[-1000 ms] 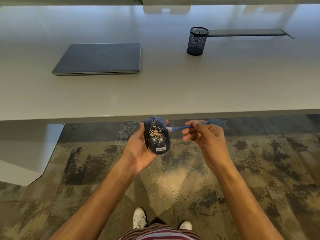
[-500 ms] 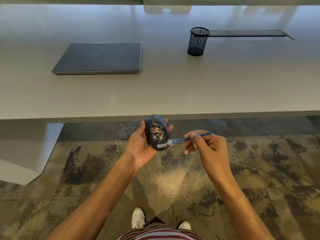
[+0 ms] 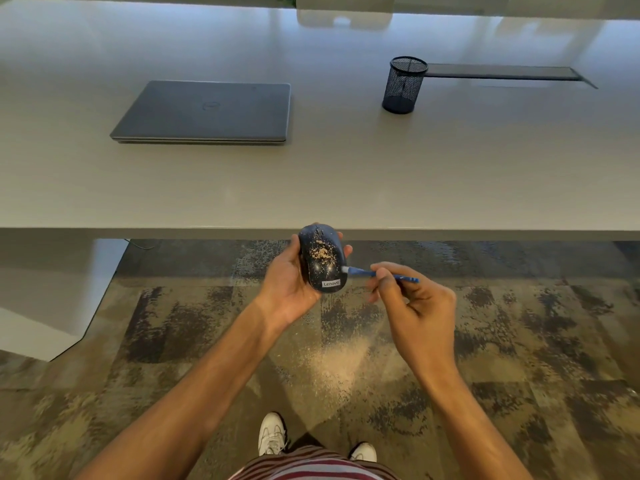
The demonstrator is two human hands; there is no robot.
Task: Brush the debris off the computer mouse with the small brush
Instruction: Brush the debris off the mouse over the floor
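Desk (image 3: 346, 188) above, closed laptop (image 3: 207, 112) and mesh cup (image 3: 403, 85) on it. Left hand (image 3: 287, 282) grips speckled mouse (image 3: 322, 261) off desk's front edge. Right hand (image 3: 415, 306) pinches small blue brush (image 3: 379, 274), bristles touching mouse's right side.

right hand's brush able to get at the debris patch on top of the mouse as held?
Probably yes. The left hand grips the mouse by its sides, top exposed; the brush in the right hand touches its right edge.

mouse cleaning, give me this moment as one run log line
left hand holds mouse | right hand pinches small brush | bristles at mouse's right edge | debris on top
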